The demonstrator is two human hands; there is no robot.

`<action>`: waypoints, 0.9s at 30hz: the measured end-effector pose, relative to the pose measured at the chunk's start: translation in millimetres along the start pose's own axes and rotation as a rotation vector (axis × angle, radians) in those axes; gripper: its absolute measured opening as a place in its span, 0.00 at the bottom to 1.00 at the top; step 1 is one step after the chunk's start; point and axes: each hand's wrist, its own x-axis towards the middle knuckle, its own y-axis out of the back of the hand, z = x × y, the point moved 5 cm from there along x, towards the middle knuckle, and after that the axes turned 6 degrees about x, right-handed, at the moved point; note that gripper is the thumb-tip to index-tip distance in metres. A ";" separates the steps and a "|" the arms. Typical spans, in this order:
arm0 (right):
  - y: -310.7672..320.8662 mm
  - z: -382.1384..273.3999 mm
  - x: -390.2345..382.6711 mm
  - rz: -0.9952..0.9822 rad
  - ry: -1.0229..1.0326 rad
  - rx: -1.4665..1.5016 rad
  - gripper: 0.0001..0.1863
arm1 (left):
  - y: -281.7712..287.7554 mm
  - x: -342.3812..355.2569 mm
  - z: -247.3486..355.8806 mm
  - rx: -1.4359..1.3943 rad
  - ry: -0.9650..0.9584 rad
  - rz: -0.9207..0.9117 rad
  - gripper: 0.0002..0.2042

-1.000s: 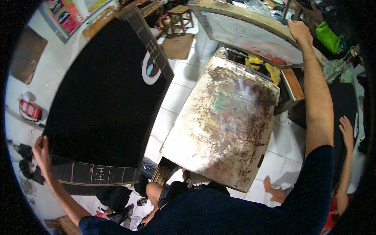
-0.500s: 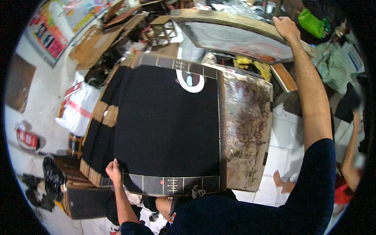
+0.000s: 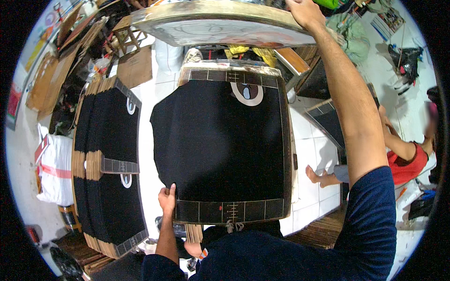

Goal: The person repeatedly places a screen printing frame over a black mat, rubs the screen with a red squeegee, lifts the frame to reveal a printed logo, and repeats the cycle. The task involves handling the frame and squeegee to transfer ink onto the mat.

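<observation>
A flat board covered in black cloth (image 3: 222, 145) lies in front of me over the work table (image 3: 281, 70), whose far edge shows past it. Near its far end is a round white, brown and blue print (image 3: 247, 96). Dark strips with white marks (image 3: 243, 211) run along its near and far ends. My left hand (image 3: 167, 199) grips the board's near left edge, thumb on top. Beyond the board, a wood-framed printing screen (image 3: 211, 33) stands tilted up. My right hand (image 3: 305, 16) is closed round its right end at the upper edge.
At left, cloth-covered boards (image 3: 117, 150) lie stacked, several with the same print. Past them sits a white sack (image 3: 58, 164). A wooden stool (image 3: 125, 35) and a cardboard sheet (image 3: 135, 68) are at far left. A person in red (image 3: 407, 161) sits on the right.
The black board has moved right, off the stack and over the table, with my left hand on its edge. My view has shifted; my right hand still holds the raised screen.
</observation>
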 end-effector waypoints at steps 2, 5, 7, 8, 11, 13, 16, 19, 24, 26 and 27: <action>4.0 -3.8 -2.8 0.007 0.002 0.042 0.24 | -6.9 -0.6 5.7 0.075 -0.015 -0.059 0.26; 9.4 -8.4 -4.0 0.011 -0.030 0.054 0.24 | -0.7 -9.5 8.6 0.082 -0.108 -0.028 0.26; 11.3 -10.6 -2.1 0.001 -0.044 0.070 0.24 | 6.7 -20.4 3.0 0.097 -0.053 -0.069 0.26; 12.7 -11.3 0.0 0.009 -0.054 0.081 0.24 | 12.5 -29.1 2.2 0.089 -0.057 -0.041 0.26; 12.7 -11.8 6.5 0.008 -0.058 0.071 0.25 | 20.4 -42.8 8.5 0.105 -0.056 -0.019 0.27; 12.0 -12.7 11.8 -0.008 -0.044 0.065 0.25 | 22.2 -44.9 15.2 0.280 -0.007 -0.031 0.28; 12.5 -13.9 20.1 -0.024 -0.036 0.063 0.25 | 19.7 -37.3 31.2 0.379 0.021 -0.095 0.29; 12.7 -15.2 26.0 -0.045 -0.041 0.074 0.25 | 19.8 -35.1 42.3 0.392 0.031 -0.127 0.28; 13.6 -16.6 33.2 -0.057 -0.047 0.062 0.25 | 19.9 -34.1 54.8 0.413 0.009 -0.085 0.27; 13.3 -16.9 35.9 -0.051 -0.037 0.071 0.26 | 20.4 -31.0 61.6 0.433 -0.016 -0.044 0.27; 12.7 -16.4 37.5 -0.050 -0.037 0.075 0.27 | 20.2 -29.4 63.3 0.446 0.003 -0.056 0.28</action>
